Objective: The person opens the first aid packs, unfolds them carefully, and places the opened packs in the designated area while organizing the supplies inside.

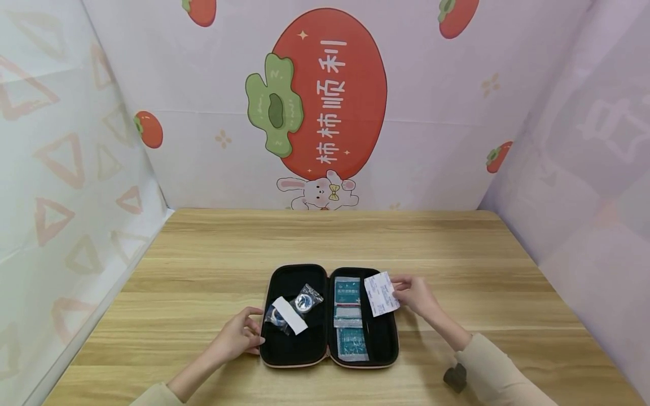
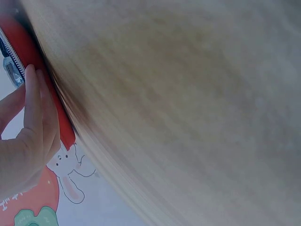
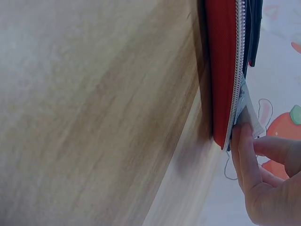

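A zippered case [image 1: 293,358], red outside and black inside, lies spread open on the table. At its left side, my left hand [image 1: 238,335] touches the edge; fairly straight fingers [image 2: 33,103] rest on the red outer wall in the left wrist view. With thumb and fingers, my right hand [image 1: 413,293] pinches the edge of a flat white printed packet [image 1: 381,294] over the right half. Teal packets [image 1: 352,344] sit in that half beside it. The left half holds a clear-wrapped round item [image 1: 304,303] and a white strip [image 1: 290,316] lying across another clear-wrapped item.
The wooden table [image 1: 203,254] extends around the case. A small dark object [image 1: 455,378] is by the right sleeve. Printed cloth [image 1: 203,73] stands behind and at both sides.
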A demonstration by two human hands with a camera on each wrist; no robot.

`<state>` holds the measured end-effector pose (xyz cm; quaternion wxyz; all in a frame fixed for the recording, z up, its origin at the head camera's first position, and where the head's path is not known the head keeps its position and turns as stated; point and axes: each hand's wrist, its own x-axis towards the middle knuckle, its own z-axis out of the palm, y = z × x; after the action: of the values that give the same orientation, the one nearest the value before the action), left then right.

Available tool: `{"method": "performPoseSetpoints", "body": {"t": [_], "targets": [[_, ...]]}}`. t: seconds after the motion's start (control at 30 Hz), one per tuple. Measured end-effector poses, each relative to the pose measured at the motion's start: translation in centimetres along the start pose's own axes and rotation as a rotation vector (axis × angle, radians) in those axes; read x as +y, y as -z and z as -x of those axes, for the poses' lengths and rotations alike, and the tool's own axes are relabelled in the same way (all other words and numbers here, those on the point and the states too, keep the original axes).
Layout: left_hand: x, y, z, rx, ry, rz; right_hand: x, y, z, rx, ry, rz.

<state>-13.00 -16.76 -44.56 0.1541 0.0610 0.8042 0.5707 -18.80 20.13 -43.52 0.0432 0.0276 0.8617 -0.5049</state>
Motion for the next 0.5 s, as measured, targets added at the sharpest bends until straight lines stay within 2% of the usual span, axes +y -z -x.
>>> {"method": "performPoseSetpoints", "body": {"t": [0.17,0.5], "targets": [[-0.1,0.0,0.0,0.003,0.002,-0.003,0.0,-0.3,-0.1,0.026,0.012,0.058],[-0.1,0.0,-0.1,-0.002,0.004,-0.001,-0.1,-1.2,-0.2,0.030,0.054,0.091]]}}
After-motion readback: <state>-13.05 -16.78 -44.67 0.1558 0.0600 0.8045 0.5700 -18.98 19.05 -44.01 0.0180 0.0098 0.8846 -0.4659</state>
